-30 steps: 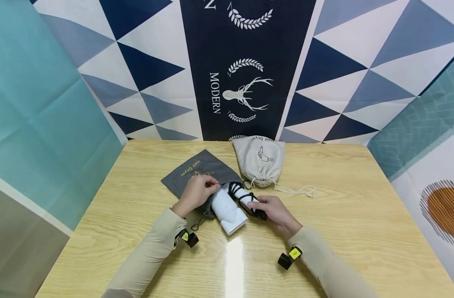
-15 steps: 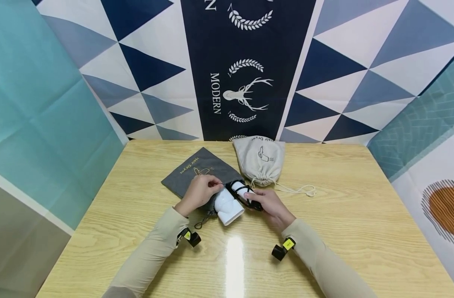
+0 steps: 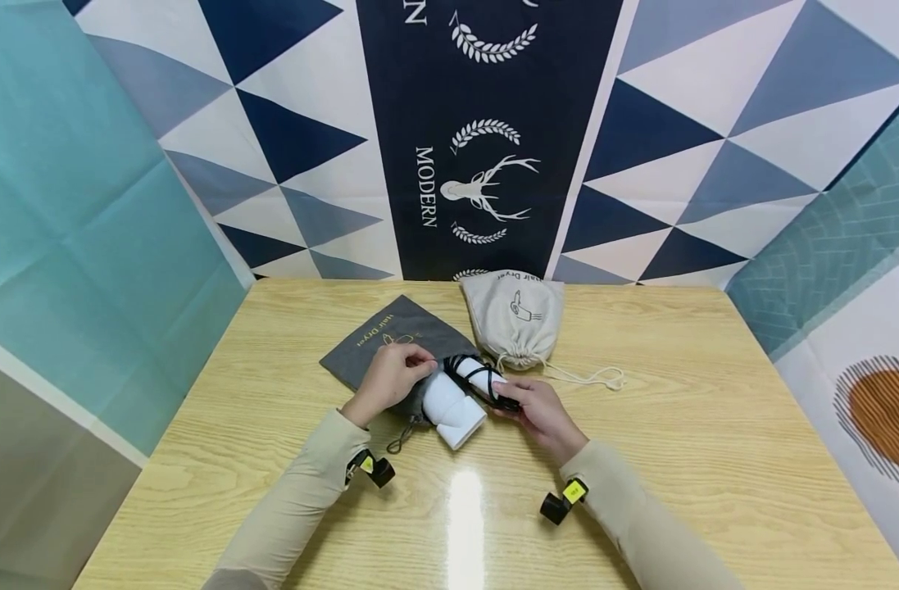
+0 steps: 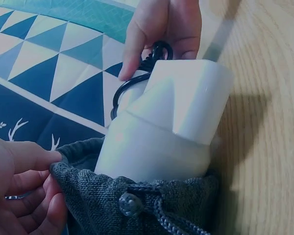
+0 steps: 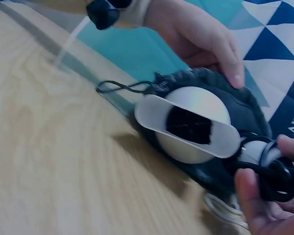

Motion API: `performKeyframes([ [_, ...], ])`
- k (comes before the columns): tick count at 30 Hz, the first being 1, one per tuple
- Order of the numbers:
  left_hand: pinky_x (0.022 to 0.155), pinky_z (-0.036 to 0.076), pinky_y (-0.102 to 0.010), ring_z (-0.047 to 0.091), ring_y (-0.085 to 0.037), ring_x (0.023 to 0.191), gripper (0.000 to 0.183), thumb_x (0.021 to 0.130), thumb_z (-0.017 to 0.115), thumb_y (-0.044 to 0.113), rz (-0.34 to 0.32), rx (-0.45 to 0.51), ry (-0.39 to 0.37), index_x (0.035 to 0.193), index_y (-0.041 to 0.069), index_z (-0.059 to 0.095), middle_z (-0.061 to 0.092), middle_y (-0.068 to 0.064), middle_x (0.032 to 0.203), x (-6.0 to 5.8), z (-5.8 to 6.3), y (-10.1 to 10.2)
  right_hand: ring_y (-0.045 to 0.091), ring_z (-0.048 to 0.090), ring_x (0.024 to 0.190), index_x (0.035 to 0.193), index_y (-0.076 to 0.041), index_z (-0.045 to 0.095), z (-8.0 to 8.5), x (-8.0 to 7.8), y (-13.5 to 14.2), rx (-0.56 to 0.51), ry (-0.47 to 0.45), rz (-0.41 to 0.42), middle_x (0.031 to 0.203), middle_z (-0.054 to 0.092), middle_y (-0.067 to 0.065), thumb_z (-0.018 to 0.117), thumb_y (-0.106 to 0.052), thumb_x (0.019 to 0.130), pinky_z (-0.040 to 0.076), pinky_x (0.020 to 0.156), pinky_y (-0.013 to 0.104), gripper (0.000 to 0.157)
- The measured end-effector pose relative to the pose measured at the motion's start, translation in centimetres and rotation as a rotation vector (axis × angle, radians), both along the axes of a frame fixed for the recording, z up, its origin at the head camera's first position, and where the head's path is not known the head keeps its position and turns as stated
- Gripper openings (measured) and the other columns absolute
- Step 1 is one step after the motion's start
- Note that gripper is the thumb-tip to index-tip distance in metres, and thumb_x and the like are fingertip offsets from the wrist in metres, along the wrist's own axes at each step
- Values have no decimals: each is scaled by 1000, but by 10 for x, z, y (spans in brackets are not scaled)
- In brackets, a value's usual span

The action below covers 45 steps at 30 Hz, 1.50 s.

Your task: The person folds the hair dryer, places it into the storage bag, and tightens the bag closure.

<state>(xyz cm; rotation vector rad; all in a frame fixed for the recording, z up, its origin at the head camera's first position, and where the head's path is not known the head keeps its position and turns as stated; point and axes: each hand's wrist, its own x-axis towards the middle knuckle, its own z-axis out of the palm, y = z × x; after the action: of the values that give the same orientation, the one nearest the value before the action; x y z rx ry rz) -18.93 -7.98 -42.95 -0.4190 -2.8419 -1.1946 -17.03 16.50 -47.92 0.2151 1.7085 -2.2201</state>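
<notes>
A white hair dryer (image 3: 449, 401) lies partly inside a dark grey drawstring bag (image 3: 390, 328) printed "Hair Dryer". Its flat nozzle (image 4: 193, 98) points out of the bag's mouth. Black cord (image 4: 120, 95) is wound around the handle (image 3: 479, 377). With thumb and fingers my left hand (image 3: 392, 381) pinches the edge of the bag's mouth, as the left wrist view shows. My right hand (image 3: 538, 410) grips the end of the handle together with the cord. The body's rear is hidden within the bag.
Behind the right hand lies a light grey drawstring bag (image 3: 519, 315), also printed "Hair Dryer", its white string (image 3: 589, 375) trailing right. The wooden table (image 3: 678, 393) meets a patterned cloth backdrop (image 3: 493, 147) at its far edge.
The hair dryer has moved a little away from me, deeper into the grey bag, then slightly back out. My right hand moved with it; the left hand stays at the bag's mouth.
</notes>
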Motion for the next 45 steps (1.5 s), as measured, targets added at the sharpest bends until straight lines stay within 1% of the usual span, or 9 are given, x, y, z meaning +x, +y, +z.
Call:
performKeyframes([
  [6, 65, 49, -25, 63, -12, 74, 11, 92, 68, 20, -12, 16, -6, 92, 12, 75, 73, -2, 87, 0, 1, 4, 9, 65, 72, 89, -4, 70, 1, 0, -14, -45, -36, -131, 87, 64, 3, 63, -2, 91, 57, 68, 22, 8],
  [14, 65, 48, -24, 63, -11, 75, 11, 91, 68, 20, -45, 23, 5, 93, 12, 75, 74, -2, 88, 1, 5, 7, 11, 67, 68, 93, 0, 69, 1, -7, -25, -60, -46, -132, 83, 66, 4, 63, -6, 92, 57, 67, 22, 8],
  [21, 63, 49, -24, 64, -12, 73, 11, 91, 68, 20, -41, 59, 6, 93, 11, 75, 74, -3, 87, 3, 2, 15, 11, 66, 68, 85, -4, 71, -2, -11, -48, -97, -23, -189, 81, 66, 2, 62, -2, 91, 56, 63, 19, 11],
  [24, 63, 48, -22, 64, -11, 73, 11, 91, 69, 20, -51, 79, -7, 93, 11, 75, 74, -4, 87, 4, 0, 17, 9, 65, 72, 93, 1, 69, -4, -14, -62, -110, -11, -215, 86, 65, 1, 60, 0, 91, 55, 63, 19, 9],
  [31, 67, 48, -20, 63, -8, 74, 12, 90, 70, 19, -151, 75, -40, 91, 8, 76, 74, -4, 84, 8, -4, 17, 5, 61, 76, 127, 4, 55, -9, -26, -87, -97, 9, -237, 94, 63, -5, 51, 5, 92, 51, 69, 20, 35],
  [33, 67, 49, -20, 62, -8, 74, 12, 90, 70, 18, -158, 67, -46, 91, 8, 76, 73, -3, 83, 9, -5, 15, 5, 59, 69, 126, 4, 55, -11, -29, -88, -31, 21, -200, 88, 62, -5, 50, 4, 93, 51, 65, 21, 33],
  [38, 68, 49, -22, 62, -9, 75, 13, 90, 69, 20, -107, 81, -64, 92, 9, 76, 73, -3, 85, 8, -6, 9, 12, 58, 49, 115, 7, 61, -7, -26, -78, 334, 126, -10, 67, 62, 7, 51, -6, 97, 52, 51, 26, 25],
  [41, 68, 49, -23, 62, -9, 75, 13, 91, 69, 22, -88, 91, -79, 92, 10, 75, 73, -2, 87, 7, -7, 7, 16, 65, 56, 122, 6, 61, -1, -19, -66, 481, 224, 92, 80, 68, 19, 52, -12, 99, 57, 58, 29, 30],
  [45, 68, 49, -24, 62, -9, 75, 12, 90, 70, 22, -73, 96, -86, 92, 11, 75, 72, -2, 87, 7, -8, 4, 26, 71, 74, 124, 6, 60, 8, -10, -50, 556, 298, 140, 98, 68, 25, 55, -11, 99, 59, 67, 33, 31],
])
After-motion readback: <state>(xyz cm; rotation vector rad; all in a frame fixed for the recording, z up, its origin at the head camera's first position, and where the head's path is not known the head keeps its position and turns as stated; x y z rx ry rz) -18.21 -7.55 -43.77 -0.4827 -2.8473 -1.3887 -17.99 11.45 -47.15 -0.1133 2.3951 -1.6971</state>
